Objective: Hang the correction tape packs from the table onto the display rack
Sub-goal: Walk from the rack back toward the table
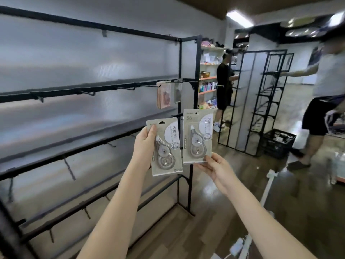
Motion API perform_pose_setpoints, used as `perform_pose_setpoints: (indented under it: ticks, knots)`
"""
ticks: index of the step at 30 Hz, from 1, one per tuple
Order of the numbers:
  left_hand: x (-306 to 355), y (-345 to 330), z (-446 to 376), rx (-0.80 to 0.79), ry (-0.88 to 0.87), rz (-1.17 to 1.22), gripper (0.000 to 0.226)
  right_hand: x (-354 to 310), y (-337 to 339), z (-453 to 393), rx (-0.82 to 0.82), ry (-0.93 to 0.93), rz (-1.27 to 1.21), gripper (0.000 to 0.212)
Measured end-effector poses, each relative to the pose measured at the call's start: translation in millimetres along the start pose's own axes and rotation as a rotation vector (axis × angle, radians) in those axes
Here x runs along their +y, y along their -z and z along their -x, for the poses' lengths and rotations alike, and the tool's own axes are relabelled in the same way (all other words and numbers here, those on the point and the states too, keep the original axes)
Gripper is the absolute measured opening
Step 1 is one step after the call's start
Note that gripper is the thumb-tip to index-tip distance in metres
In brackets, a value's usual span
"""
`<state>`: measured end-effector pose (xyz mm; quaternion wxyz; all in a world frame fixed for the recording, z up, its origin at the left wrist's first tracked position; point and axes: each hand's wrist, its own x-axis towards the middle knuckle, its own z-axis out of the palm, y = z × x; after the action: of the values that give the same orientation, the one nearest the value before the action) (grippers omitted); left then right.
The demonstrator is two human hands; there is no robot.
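I hold two correction tape packs up in front of the black display rack (89,90). My left hand (144,144) grips the left pack (167,146) along its left edge, thumb near the top corner. My right hand (214,168) pinches the bottom right corner of the right pack (197,135), which sits a little higher. Both packs are grey cards with a clear blister and a hang hole at the top. The rack has several horizontal bars with short hooks; most hooks are bare. Some pinkish packs (164,96) hang near the right end of the middle bar.
A second black rack (261,101) stands further right. One person (223,90) stands at shelves in the back; another person (321,101) is at the right edge. A black crate (278,143) sits on the wooden floor. White objects (242,243) lie low by my right arm.
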<state>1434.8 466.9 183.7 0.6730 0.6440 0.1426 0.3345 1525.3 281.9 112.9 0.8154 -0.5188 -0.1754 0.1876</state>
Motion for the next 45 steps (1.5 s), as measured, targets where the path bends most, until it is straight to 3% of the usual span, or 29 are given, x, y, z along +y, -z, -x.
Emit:
perform_pose_setpoints:
  ticks: [10, 28, 36, 45]
  knots:
    - [-35, -110, -109, 0.087, -0.043, 0.001, 0.021, -25, 83, -160, 0.004, -0.004, 0.014, 0.020]
    - [-85, -203, -352, 0.151, -0.180, -0.025, 0.021, -55, 106, -457, -0.041, 0.078, -0.004, 0.016]
    - [-95, -228, -391, 0.231, -0.221, 0.009, 0.020, -39, 119, -508, -0.123, 0.078, 0.112, 0.019]
    - [-96, -242, -390, 0.407, -0.263, 0.017, 0.016, -31, 130, -530, -0.202, 0.097, 0.058, 0.020]
